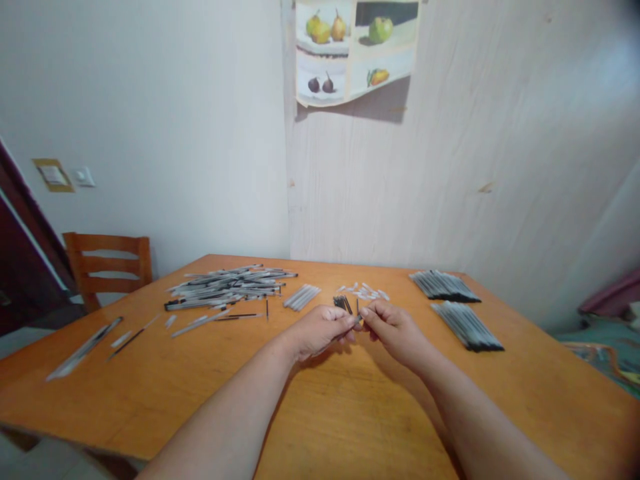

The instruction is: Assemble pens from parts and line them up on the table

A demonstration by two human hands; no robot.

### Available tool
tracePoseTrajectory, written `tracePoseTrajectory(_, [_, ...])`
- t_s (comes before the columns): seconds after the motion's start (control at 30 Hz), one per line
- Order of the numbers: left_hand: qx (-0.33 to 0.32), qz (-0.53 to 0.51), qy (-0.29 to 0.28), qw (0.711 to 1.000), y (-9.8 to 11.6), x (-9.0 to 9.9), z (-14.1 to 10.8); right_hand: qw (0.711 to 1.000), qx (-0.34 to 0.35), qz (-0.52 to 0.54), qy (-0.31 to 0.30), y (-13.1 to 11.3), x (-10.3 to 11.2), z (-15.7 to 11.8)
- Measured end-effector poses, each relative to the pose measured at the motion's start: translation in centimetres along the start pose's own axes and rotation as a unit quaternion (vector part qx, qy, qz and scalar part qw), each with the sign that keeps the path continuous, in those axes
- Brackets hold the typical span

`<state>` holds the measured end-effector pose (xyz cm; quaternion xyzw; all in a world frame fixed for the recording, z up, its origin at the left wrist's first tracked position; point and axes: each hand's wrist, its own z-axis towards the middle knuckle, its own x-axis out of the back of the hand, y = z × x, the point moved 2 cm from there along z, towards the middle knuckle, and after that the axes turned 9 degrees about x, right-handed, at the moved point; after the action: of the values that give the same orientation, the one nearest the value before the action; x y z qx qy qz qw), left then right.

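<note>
Close together over the middle of the table, both my hands are closed around a slim pen part (pixel 357 320), mostly hidden by the fingers. My left hand (pixel 321 331) grips it between thumb and fingers, and my right hand (pixel 393 327) pinches its other end. Just beyond the fingers lie a few short black refills (pixel 342 305) and a scatter of small clear-white caps (pixel 363 291). A row of clear pen barrels (pixel 302 297) rests to the left of them.
A large heap of pens (pixel 230 287) covers the back left of the wooden table (pixel 345 420). Loose pens (pixel 85 349) and refills (pixel 133 339) lie further left. Two neat rows of pens, one far (pixel 445 286) and one nearer (pixel 469 326), sit at right. A chair (pixel 110 263) stands behind.
</note>
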<state>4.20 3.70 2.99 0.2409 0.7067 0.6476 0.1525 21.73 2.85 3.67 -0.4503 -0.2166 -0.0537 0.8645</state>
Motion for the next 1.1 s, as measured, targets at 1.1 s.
tracePoseTrajectory(1.1, [-0.084,0.130,0.142,0.978,0.2,-0.8,0.4,0.991,-0.046,-0.045,0.113,0.2,-1.1,0.2])
